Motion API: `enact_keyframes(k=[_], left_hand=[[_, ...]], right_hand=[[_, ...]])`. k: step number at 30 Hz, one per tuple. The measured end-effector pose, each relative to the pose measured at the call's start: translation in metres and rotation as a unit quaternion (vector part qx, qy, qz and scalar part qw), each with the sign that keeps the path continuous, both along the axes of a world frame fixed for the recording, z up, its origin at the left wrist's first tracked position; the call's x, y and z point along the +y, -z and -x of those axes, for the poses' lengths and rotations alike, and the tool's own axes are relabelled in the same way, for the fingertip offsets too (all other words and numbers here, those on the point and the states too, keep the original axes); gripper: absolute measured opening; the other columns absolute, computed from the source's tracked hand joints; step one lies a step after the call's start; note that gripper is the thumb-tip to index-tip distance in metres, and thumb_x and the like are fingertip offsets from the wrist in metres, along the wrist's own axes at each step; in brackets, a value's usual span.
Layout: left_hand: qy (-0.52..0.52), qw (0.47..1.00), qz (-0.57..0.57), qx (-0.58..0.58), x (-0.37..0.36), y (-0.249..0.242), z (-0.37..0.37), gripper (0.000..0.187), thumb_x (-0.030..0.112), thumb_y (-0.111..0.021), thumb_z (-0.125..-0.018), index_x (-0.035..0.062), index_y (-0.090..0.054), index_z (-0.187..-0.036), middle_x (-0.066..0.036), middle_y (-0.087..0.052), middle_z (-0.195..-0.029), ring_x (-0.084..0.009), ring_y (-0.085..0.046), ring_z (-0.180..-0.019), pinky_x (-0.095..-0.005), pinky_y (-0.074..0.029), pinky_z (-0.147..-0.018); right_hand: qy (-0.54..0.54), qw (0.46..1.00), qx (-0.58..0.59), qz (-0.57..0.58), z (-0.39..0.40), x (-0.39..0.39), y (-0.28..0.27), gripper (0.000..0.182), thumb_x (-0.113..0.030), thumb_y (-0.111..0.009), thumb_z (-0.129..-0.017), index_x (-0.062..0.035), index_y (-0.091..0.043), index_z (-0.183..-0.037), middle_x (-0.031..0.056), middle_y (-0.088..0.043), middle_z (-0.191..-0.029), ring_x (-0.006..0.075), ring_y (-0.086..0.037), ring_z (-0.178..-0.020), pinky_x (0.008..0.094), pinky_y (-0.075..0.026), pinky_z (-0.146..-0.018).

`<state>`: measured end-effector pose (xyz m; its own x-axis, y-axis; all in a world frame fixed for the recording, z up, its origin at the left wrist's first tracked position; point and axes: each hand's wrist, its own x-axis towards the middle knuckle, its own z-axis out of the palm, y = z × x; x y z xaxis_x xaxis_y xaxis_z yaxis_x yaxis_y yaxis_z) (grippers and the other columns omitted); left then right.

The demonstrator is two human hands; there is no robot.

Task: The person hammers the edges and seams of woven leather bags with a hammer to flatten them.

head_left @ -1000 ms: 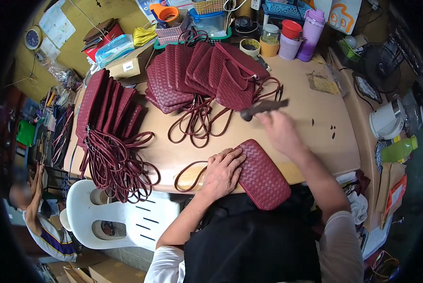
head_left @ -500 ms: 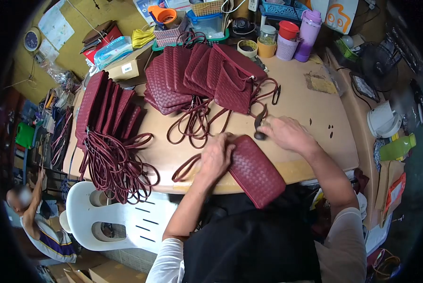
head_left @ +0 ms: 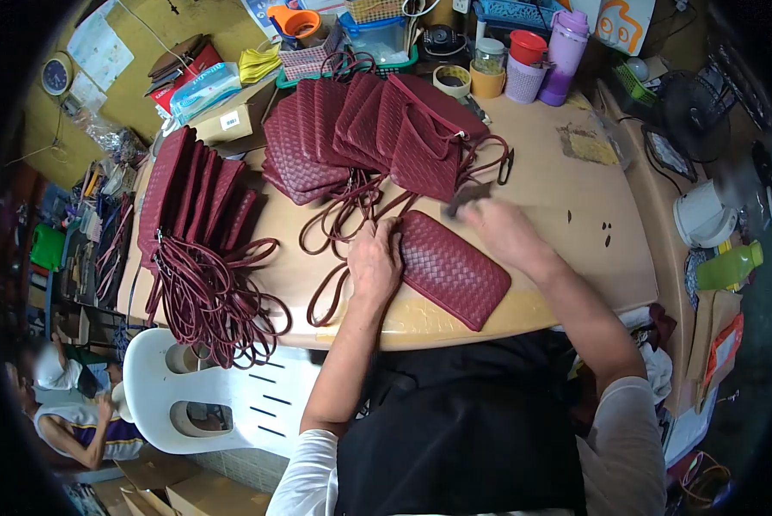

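Observation:
A dark red woven pouch (head_left: 456,268) lies flat on the tan table (head_left: 592,284), its strap looped out to the left. My left hand (head_left: 375,261) grips the pouch's upper left end. My right hand (head_left: 495,225), above the pouch, holds a small dark tool (head_left: 468,199), blurred by motion. Beyond my hands, several woven pouches (head_left: 317,138) lie fanned out with straps trailing toward me. Farther left stands a second stack of red pouches (head_left: 175,193) with a tangle of straps (head_left: 214,297) hanging over the table edge.
Along the back are a tape roll (head_left: 451,80), a jar (head_left: 488,62), a red cup (head_left: 528,48) and a purple bottle (head_left: 564,58). A white chair (head_left: 158,391) stands at the lower left, with people (head_left: 85,430) beyond it. A white appliance (head_left: 702,211) sits at right.
The pouch has moved up and left, fully onto the table, with my left hand. My right hand has moved up and slightly left with the dark tool. People at far left have shifted.

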<state>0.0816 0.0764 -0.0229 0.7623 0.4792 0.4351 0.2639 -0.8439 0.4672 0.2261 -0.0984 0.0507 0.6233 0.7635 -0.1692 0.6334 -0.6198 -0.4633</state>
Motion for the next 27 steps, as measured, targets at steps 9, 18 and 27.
enact_keyframes(k=[9, 18, 27], left_hand=[[-0.010, 1.000, -0.018, 0.001, -0.003, 0.001, -0.001, 0.020, 0.013, -0.061, -0.087, 0.0097, -0.065, -0.107, -0.016, -0.060, -0.092, -0.0352, -0.060, -0.084, -0.0446, -0.047, -0.074], [-0.014, 0.999, -0.029, -0.001, -0.009, -0.004, -0.001, 0.020, 0.014, -0.060, -0.088, 0.0076, -0.062, -0.107, -0.016, -0.058, -0.091, -0.0346, -0.060, -0.084, -0.0445, -0.046, -0.073], [0.037, 0.967, 0.121, 0.222, -0.018, -0.026, 0.063, 0.049, 0.026, -0.060, -0.089, 0.0079, -0.042, -0.131, -0.024, -0.067, -0.088, -0.0424, -0.065, -0.089, -0.0500, -0.050, -0.080]], right_hand=[[0.125, 0.988, 0.015, -0.089, 0.020, -0.075, -0.011, 0.038, -0.037, -0.054, -0.095, -0.0003, -0.060, -0.101, 0.0271, -0.064, -0.092, 0.0434, -0.062, -0.090, 0.0502, -0.047, -0.081], [0.040, 0.995, -0.012, 0.091, 0.065, -0.107, -0.015, 0.039, -0.039, -0.054, -0.094, -0.0007, -0.062, -0.093, 0.0233, -0.066, -0.091, 0.0435, -0.063, -0.088, 0.0517, -0.048, -0.081], [0.081, 0.945, -0.305, -0.085, -0.031, -0.092, 0.057, 0.044, -0.024, -0.061, -0.088, -0.0042, -0.053, -0.126, 0.0239, -0.057, -0.111, 0.0399, -0.054, -0.106, 0.0483, -0.043, -0.090]])
